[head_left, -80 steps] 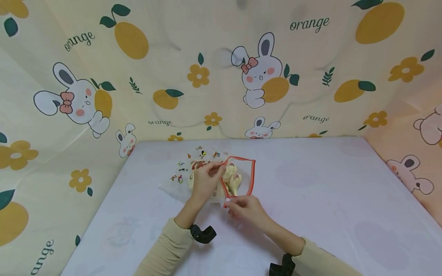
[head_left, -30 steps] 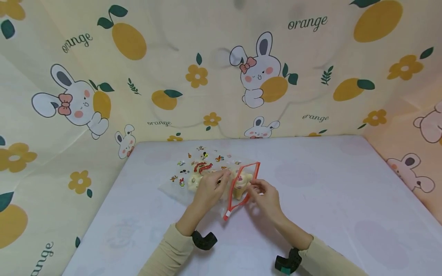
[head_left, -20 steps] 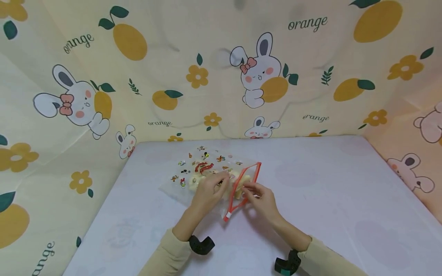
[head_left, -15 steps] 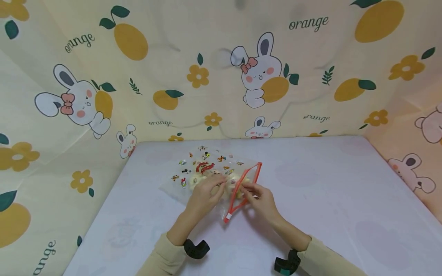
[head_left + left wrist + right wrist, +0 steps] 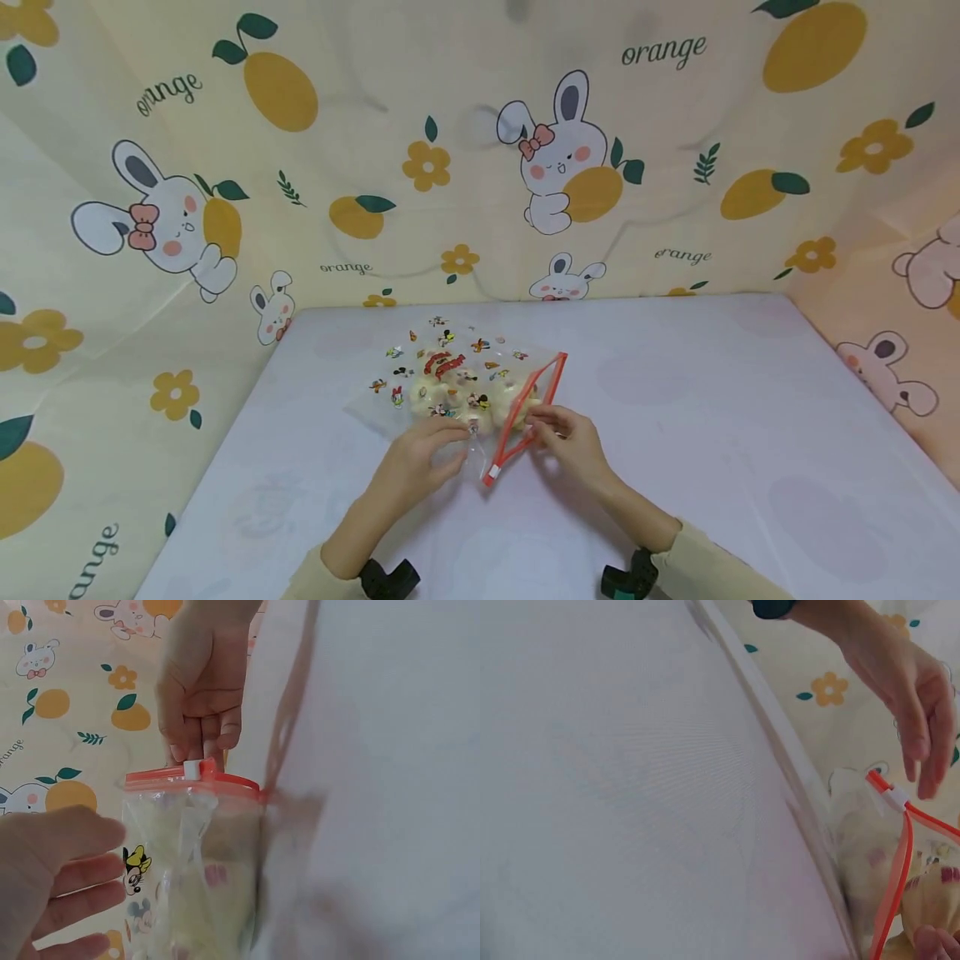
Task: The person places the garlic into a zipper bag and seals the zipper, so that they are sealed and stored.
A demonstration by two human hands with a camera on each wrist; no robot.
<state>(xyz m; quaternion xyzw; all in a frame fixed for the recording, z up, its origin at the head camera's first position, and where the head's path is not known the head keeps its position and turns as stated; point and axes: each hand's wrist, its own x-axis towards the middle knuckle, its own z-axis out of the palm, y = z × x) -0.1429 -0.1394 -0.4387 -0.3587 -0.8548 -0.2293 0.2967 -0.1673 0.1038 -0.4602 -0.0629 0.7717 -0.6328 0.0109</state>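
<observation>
A clear zip bag (image 5: 442, 337) printed with cartoon figures lies on the table. Inside are several cream-coloured bulbs that look like garlic (image 5: 427, 396). Its mouth, edged by a red zip strip (image 5: 555, 379), gapes towards the right, and the white slider (image 5: 192, 770) sits at the near corner. My left hand (image 5: 420, 454) is beside the bag's near edge, fingers loosely extended and holding nothing. Thumb and fingers of my right hand (image 5: 573, 437) are curled at the near lip of the mouth, fingertips against it. In the right wrist view these fingertips (image 5: 934, 943) overlap a bulb (image 5: 934, 896).
The bag rests on a white-covered table (image 5: 712, 433). Behind and beside it hangs a cream cloth (image 5: 465, 125) printed with rabbits and oranges. Each wrist wears a black camera mount (image 5: 390, 579).
My left hand has drawn back from the top of the bag towards its near edge, uncovering the prints. The mouth has narrowed and turned, and my right hand has moved up along it from the slider corner.
</observation>
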